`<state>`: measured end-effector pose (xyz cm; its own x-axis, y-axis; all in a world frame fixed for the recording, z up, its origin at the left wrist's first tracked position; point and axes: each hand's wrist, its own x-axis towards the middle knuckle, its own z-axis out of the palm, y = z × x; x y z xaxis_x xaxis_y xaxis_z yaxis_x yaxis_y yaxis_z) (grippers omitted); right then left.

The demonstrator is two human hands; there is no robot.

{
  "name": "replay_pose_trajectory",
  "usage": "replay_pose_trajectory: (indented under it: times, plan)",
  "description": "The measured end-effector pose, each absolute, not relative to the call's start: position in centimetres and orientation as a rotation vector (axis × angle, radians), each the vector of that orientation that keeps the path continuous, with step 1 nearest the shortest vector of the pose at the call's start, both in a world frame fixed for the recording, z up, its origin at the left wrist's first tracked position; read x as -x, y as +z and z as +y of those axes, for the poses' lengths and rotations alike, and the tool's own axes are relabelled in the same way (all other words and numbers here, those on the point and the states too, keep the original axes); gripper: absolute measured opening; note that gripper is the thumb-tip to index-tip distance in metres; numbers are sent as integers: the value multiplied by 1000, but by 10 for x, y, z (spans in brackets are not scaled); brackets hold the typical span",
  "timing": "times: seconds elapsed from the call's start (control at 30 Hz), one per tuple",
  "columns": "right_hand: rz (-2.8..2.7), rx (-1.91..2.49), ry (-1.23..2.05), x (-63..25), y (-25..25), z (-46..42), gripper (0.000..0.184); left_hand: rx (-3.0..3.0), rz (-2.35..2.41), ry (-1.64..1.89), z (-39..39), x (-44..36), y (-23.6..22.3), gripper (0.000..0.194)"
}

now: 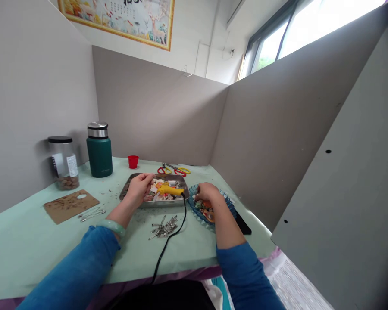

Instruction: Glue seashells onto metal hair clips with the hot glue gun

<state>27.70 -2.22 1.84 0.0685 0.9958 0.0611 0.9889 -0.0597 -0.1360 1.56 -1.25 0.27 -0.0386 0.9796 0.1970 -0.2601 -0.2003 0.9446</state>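
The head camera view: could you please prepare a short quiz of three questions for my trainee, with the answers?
1. Which hand reaches into the blue dish?
2. True or false: the pile of small metal pieces lies nearer to the person than the metal tray.
3. Which of these lies closest to the jar? A) scissors B) brown card C) yellow tool

Key:
1. The right hand
2. True
3. B
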Motion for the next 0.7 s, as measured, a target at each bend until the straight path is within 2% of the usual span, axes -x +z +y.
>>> replay_pose_trajectory:
  times: [0.27, 0.47, 0.6, 0.7]
  plan:
    - [-1890, 2196, 77, -287, 13, -12, 17, -1156, 946, 1463, -16, -17, 5, 27]
    - [-1768, 2210, 22, -312, 28, -35, 23, -1165, 927, 1481, -11, -16, 0, 29]
    - [-1590, 2477, -12, -348, 24, -61, 31, -1172, 962, 1458, -11, -16, 0, 30]
    - [-1533, 2589, 93, -366, 14, -74, 36, -1178, 969, 1443, -12, -16, 1, 31]
